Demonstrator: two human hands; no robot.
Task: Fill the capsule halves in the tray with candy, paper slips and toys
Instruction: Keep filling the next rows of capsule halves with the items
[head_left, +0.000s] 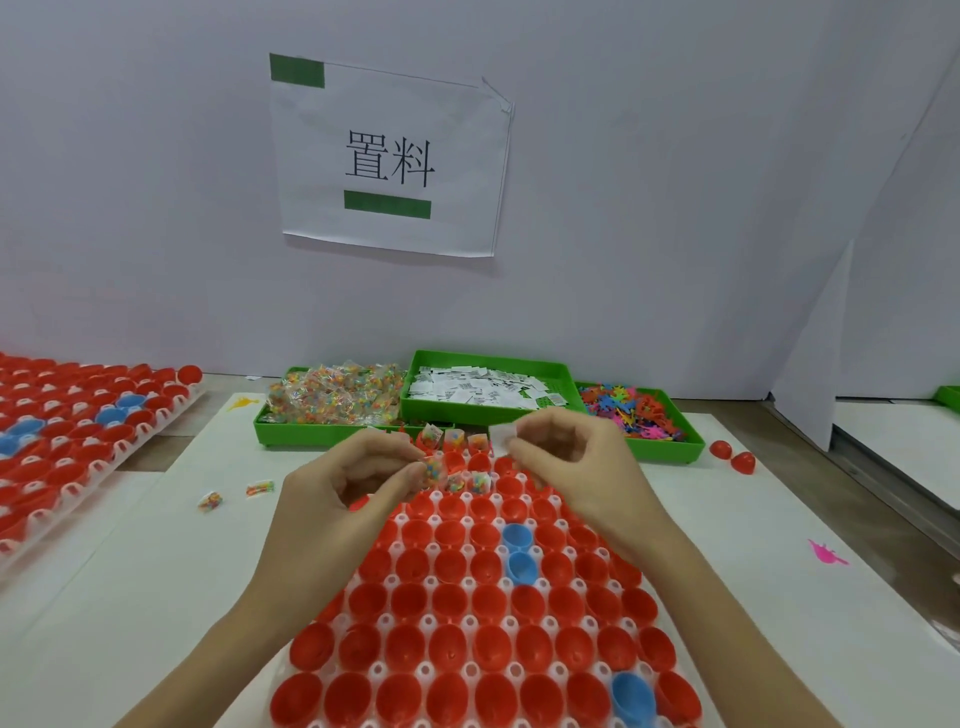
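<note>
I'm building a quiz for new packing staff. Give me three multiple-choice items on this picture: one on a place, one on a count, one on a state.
1. Where is the bin of paper slips?
A. Between the candy bin and the toy bin
B. Left of the candy bin
C. On the capsule tray

2. How many blue capsule halves sit in the tray under the hands?
A. None
B. Three
C. Seven

3. What is the left hand doing?
A. Lying flat on the table
B. Pinching a candy packet
C. Lifting a green bin

Answers:
1 A: it stands between the candy bin and the toy bin.
2 B: two blue halves at mid-tray, one near the front edge.
3 B: its fingers close on a candy packet over the capsule tray.
</note>
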